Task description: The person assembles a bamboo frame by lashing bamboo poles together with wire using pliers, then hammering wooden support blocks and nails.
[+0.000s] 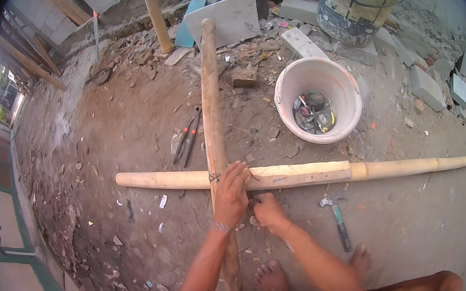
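Note:
Two pale wooden poles cross on the ground in front of me. One long pole (209, 89) runs away from my feet, and the other pole (302, 173) lies crosswise. A thin dark wire tie (213, 177) shows at the crossing. My left hand (231, 188) rests flat over the joint, its fingers stretched out and pressing on the wood. Just below the crosswise pole, my right hand (267, 210) is closed beside the joint; whatever its fingers grip is hidden. Pincers with red-and-black handles (187, 137) lie left of the long pole. A claw hammer (338, 223) lies right of my right hand.
A whitish bucket (285, 115) holding a tape measure (323, 121) and other small items stands beyond the crosswise pole. Behind it are a large dark drum (346, 16), broken blocks (426, 87) and rubble. A white-and-green panel (8, 284) borders the left side.

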The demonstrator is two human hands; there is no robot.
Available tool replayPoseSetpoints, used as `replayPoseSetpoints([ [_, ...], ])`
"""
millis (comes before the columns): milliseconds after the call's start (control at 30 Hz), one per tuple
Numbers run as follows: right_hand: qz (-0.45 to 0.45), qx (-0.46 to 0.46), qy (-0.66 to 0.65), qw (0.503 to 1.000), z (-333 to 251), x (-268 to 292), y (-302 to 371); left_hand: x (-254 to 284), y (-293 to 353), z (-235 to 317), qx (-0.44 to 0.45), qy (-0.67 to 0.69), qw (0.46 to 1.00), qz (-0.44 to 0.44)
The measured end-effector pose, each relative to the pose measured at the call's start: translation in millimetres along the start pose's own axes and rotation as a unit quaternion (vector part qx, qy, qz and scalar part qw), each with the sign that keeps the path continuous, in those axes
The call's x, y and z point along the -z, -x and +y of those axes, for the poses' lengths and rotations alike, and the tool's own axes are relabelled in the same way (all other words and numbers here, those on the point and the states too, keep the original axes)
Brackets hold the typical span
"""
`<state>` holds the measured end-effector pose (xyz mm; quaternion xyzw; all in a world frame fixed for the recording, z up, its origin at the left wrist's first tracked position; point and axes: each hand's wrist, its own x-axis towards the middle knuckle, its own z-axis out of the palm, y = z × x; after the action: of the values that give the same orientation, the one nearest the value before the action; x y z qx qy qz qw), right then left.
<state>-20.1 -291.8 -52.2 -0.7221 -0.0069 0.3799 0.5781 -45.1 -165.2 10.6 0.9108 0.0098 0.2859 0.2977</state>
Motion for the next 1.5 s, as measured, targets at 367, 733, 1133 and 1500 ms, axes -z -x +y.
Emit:
replayPoseSetpoints([
  [367, -0.119, -0.029, 0.165, 0.979, -140, 60, 21, 11, 8, -11, 0.007, 0.085, 0.996, -0.009],
  [733, -0.123, 0.000, 0.234, 0.964, -161, 46, -29, 25, 10, -4, 0.081, 0.102, 0.989, -0.073],
  [1133, 0.094, 0.432, 0.500, 0.745, -157, 41, -10, 25, -19, -4, 0.140, -0.034, 0.976, -0.161],
  [1500, 0.023, 0.142, 0.163, 0.976, -84, 17, 30, 41, -55, -12, 0.208, 0.105, 0.938, -0.255],
])
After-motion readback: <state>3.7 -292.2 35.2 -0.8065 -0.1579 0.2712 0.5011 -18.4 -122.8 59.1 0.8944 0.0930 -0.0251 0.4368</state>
